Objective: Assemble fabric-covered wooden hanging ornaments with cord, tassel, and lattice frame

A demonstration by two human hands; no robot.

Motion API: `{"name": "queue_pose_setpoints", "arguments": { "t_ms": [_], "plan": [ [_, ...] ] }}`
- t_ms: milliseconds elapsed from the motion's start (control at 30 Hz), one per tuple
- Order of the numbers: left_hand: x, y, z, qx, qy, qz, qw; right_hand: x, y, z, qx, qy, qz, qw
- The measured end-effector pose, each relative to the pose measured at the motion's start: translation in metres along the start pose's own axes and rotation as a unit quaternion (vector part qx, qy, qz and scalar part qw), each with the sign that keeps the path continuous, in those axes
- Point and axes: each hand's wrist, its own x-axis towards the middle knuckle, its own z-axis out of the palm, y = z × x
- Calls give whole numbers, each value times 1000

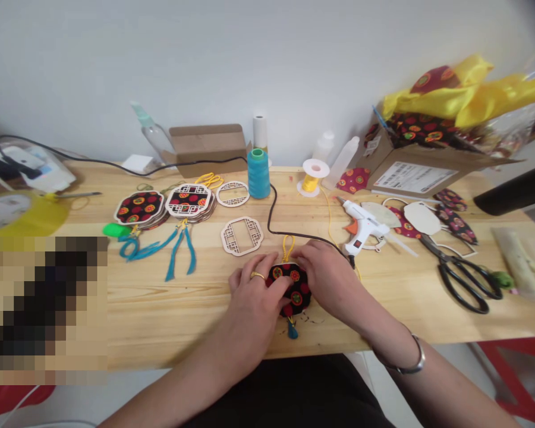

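Note:
A fabric-covered pendant, black with red and orange flower prints, lies on the wooden table close to its front edge. Its yellow cord loop points away from me, and a short teal tassel hangs toward me. My left hand, with a ring on it, is closed on the pendant's left side, thumb lying across the fabric. Gripping the upper right edge is my right hand, its fingertips partly hidden. Just beyond my left hand lies a wooden lattice frame, touched by neither hand.
Stacked pendants with teal tassels lie at the left. A teal thread cone and yellow cord spool stand behind. To the right are a white glue gun, black scissors and a cardboard box of fabric.

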Motion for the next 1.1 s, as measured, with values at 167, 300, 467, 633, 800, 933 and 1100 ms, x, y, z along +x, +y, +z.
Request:
{"name": "queue_pose_setpoints", "arguments": {
  "t_ms": [167,300,467,633,800,933,1100],
  "plan": [
    [0,2,0,-2,7,-12,1000,-14,4,5,2,51,-77,996],
    [-1,1,2,-9,12,-12,1000,-29,9,5,23,102,-107,989],
    [-4,1,2,-9,26,-19,999,-50,11,8,41,128,-196,971],
    [-6,-1,5,-6,40,-33,999,-64,8,18,-69,65,-241,966],
    [-6,-1,4,-2,43,-55,998,-64,11,26,-132,9,-254,958],
    [-7,-5,-1,-2,61,-38,997,-64,14,27,-147,-8,-252,956],
    [-13,-15,-4,-21,107,101,989,-64,13,26,-133,-14,-250,959]
  ]
}}
